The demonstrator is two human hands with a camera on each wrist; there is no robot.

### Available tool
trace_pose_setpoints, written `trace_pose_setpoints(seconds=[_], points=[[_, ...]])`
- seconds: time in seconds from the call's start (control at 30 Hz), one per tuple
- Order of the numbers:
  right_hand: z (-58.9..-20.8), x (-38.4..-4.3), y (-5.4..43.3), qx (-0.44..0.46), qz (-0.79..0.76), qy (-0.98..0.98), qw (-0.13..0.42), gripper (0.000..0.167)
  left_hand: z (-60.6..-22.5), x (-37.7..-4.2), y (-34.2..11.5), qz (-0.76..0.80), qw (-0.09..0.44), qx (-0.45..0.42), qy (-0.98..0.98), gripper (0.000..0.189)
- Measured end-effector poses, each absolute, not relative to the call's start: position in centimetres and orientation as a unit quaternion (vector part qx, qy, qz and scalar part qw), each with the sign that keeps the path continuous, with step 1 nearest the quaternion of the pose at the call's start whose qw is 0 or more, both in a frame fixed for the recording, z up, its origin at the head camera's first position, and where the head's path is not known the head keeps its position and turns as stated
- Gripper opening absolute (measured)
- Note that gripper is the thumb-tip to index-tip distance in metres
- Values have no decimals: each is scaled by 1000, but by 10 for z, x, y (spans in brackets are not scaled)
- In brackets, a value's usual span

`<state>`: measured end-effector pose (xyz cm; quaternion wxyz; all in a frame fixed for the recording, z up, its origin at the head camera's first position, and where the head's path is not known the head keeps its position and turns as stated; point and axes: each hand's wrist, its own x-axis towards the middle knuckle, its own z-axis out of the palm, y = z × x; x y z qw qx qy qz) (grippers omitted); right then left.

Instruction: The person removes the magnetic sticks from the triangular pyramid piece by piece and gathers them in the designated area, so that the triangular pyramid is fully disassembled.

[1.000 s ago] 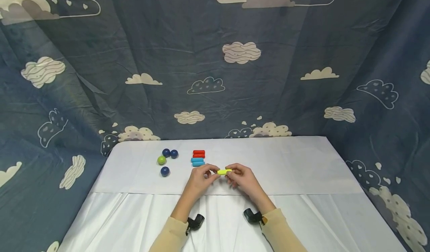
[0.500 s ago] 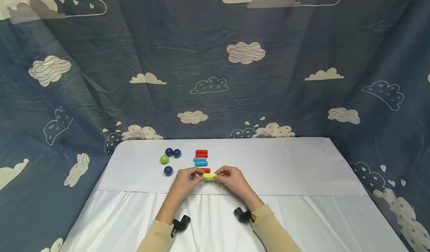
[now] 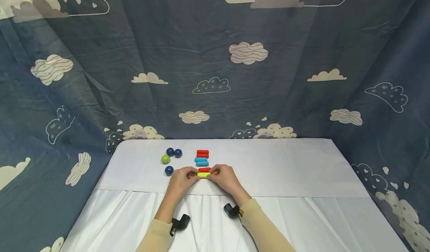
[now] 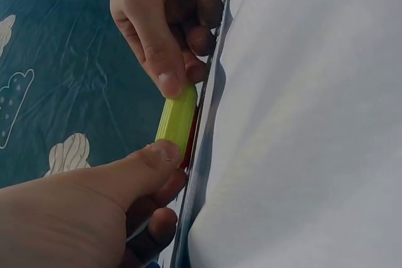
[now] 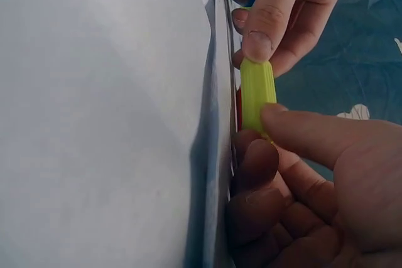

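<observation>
A small yellow ribbed bar [image 3: 203,175] lies crosswise between my hands near the front of the white tabletop. My left hand [image 3: 181,180] pinches its left end, and its right end is pinched by my right hand [image 3: 226,179]. The left wrist view shows the yellow bar [image 4: 178,123] between both thumbs, with a sliver of red beside it. In the right wrist view the ribs along the bar [image 5: 256,89] are plain. Just behind it lies a red bar [image 3: 203,169], parallel and very close; whether they touch I cannot tell.
Farther back, two blue bars [image 3: 202,161] and two red bars [image 3: 202,154] lie in a column. To the left are three dark blue balls [image 3: 169,170] and a green ball [image 3: 165,159]. A patterned dark curtain [image 3: 215,106] surrounds the white table [image 3: 285,170].
Both hands have carried the yellow bar leftward, to just in front of the single red bar. That red bar, hidden a second ago, has come into sight. The head view has shifted slightly.
</observation>
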<state>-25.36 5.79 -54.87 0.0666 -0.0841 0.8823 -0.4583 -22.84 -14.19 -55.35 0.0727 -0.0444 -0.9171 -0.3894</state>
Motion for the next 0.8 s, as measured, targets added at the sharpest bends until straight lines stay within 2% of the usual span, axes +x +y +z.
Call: trace_pose_setpoints(seconds=[0.3, 0.8], points=[[-550, -260, 50, -73, -460, 882, 65, 13, -556, -232, -140, -377, 97, -26, -921, 13], [-546, -259, 58, -63, -500, 859, 85, 17, -555, -236, -140, -394, 98, -11, -914, 19]])
